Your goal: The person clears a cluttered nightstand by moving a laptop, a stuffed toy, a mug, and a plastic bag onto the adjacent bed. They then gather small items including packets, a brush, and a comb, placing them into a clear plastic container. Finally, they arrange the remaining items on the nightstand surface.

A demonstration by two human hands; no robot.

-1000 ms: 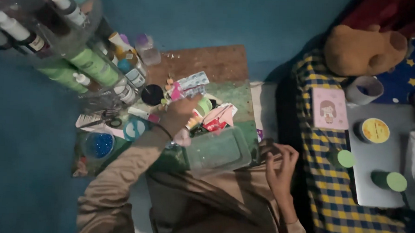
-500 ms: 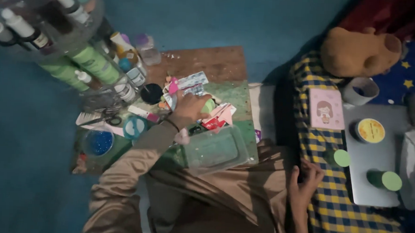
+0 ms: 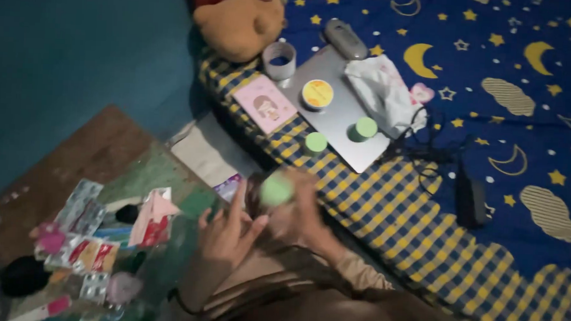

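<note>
Setting: a dim room with a teal floor [image 3: 66, 48] in the upper left of the frame and a bed [image 3: 519, 254] filling the right side, its cover dark blue with yellow moons and stars and a blue-and-yellow checked border.
Nearest, bottom of the frame: the person's own dark hair and beige sleeves, blurred.
Left hand [image 3: 228, 232]: lower centre of the frame, palm up, fingers spread wide, holding nothing; its fingertips reach up just beside the green object.
Right hand [image 3: 299, 209]: just right of the left one, motion-blurred, its grip closed around a small round light-green lidded jar [image 3: 276, 189].
Jar's place: centre of the frame, lifted above the bed's checked edge, between the two hands; whether the left fingertips touch it cannot be told.
Lower left of the frame: a litter of silver pill blister strips [image 3: 81, 203], a pink folded paper packet [image 3: 151, 215] and a black round lid [image 3: 20, 274] on a green mat over a brown wooden board [image 3: 86, 158].
Middle of the frame, on the bed: a silver closed laptop [image 3: 338, 127] bearing a yellow round tin [image 3: 317, 93] and a second green-lidded jar [image 3: 364, 128]; a third green jar [image 3: 315, 142] at its near edge; a pink booklet [image 3: 264, 104] to the left.
Farther: a white crumpled plastic bag [image 3: 382, 88], a roll of clear tape [image 3: 279, 59], a black power adapter [image 3: 471, 201] with cable.
Farthest, top of the frame: a brown plush toy [image 3: 240, 17].
</note>
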